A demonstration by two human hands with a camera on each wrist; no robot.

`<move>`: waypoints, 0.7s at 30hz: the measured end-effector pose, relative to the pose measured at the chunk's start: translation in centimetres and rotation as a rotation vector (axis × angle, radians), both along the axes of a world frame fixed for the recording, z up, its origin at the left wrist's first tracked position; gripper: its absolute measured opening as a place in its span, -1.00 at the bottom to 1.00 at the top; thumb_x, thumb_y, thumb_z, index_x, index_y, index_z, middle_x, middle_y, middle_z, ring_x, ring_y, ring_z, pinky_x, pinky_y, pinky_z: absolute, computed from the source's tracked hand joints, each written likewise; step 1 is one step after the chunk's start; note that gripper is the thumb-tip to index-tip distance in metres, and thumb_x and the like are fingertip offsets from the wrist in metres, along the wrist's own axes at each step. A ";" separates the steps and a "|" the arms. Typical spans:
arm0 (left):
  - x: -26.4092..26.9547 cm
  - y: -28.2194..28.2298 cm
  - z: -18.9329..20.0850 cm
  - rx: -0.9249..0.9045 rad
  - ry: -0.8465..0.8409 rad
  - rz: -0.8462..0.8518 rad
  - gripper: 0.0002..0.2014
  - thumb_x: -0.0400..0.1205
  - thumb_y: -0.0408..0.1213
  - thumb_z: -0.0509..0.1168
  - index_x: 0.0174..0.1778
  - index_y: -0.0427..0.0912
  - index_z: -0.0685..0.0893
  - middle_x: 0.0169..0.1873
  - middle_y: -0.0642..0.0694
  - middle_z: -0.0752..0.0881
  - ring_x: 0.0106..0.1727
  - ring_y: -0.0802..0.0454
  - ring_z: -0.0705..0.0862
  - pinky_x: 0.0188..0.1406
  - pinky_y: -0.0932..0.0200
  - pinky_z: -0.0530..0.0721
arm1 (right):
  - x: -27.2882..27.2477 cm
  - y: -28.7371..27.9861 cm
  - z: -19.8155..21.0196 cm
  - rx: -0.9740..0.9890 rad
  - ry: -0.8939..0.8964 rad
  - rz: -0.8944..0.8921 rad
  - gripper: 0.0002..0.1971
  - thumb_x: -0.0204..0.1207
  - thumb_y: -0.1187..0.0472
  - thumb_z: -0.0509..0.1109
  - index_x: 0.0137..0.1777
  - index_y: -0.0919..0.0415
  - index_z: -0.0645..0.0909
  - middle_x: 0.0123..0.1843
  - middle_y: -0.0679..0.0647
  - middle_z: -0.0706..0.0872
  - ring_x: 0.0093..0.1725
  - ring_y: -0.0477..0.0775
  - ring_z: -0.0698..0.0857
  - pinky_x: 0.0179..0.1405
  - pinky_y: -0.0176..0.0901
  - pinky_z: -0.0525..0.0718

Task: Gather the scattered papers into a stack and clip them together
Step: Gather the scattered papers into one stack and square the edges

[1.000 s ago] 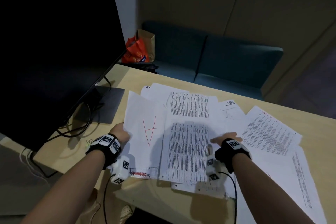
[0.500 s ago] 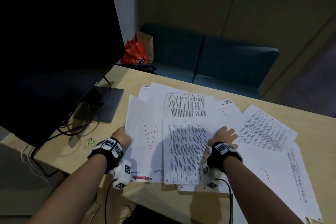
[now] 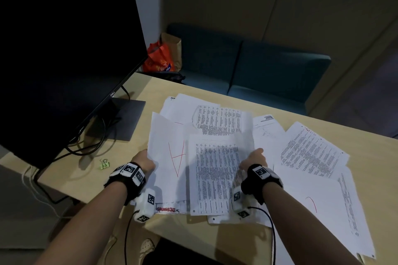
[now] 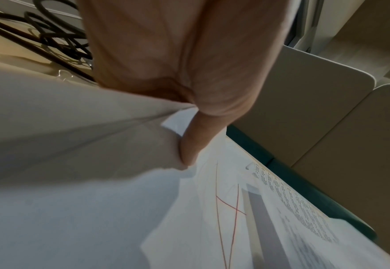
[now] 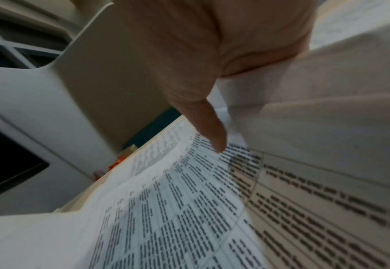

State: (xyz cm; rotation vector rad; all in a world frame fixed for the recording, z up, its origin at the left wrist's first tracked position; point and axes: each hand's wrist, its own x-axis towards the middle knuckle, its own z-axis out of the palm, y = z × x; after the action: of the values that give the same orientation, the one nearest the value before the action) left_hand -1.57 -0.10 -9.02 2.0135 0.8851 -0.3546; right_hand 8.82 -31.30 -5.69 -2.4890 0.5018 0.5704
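A: Step? The person is mid-gather. Left hand (image 3: 143,159) pinches the edge of the sheet with the red A (image 3: 170,157), thumb on top, on the side of the pile nearest the monitor (image 3: 64,60).

B: Agreed, and the left wrist view shows the thumb pressed on bunched paper. Right hand?

A: Right hand (image 3: 253,159) grips the far edge of the printed table sheet (image 3: 215,170), thumb over it, sheet curling up. So both hands are clamped on paper, facing each other.

B: Where's the rest?

A: The scattered papers (image 3: 312,153) fan across the desk (image 3: 366,148), away from the monitor, several well apart from the held bunch. A few more lie behind it.

B: Clip?

A: Green binder clip (image 3: 104,163) sits on the desk just beside the monitor's cables, near the left hand, untouched.

B: Next move?

A: Probably squeeze the held sheets into one pile, then sweep in the outliers on the side away from the monitor. Edges need squaring before clipping. Thin sheets may slide or crease.
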 end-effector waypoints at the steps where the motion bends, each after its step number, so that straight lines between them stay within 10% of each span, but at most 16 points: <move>1: 0.0 -0.1 0.0 0.008 0.007 0.000 -0.53 0.38 -0.41 0.30 0.26 -0.26 0.64 0.14 -0.25 0.75 0.17 -0.26 0.69 0.29 -0.04 0.65 | 0.0 0.3 0.5 -0.047 -0.056 0.057 -0.55 0.52 0.28 0.39 0.32 0.40 0.33 0.27 0.37 0.64 0.24 0.39 0.66 0.16 0.14 0.64; 9: -0.2 0.5 -0.7 0.051 0.064 0.012 -0.59 0.46 -0.45 0.29 0.26 -0.30 0.63 0.16 -0.29 0.73 0.18 -0.28 0.67 0.23 0.02 0.64 | 2.9 1.7 7.2 -0.365 -0.250 0.319 -0.76 0.56 0.38 0.19 0.12 0.37 0.64 0.14 0.28 0.74 0.12 0.31 0.72 -0.11 -0.07 0.54; 21: 0.3 0.2 -0.2 0.046 0.097 -0.033 -0.61 0.45 -0.41 0.29 0.23 -0.24 0.63 0.15 -0.26 0.73 0.18 -0.28 0.68 0.23 0.00 0.65 | 4.3 -0.9 10.4 -0.535 -0.412 0.284 -0.69 0.59 0.42 0.09 0.29 0.37 0.46 0.25 0.31 0.66 0.23 0.36 0.67 0.02 0.06 0.61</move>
State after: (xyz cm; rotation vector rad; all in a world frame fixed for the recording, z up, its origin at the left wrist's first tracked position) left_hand -1.26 0.05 -9.23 2.0699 0.9284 -0.4575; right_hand 13.14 -32.20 4.73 -3.1066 0.1457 -0.0006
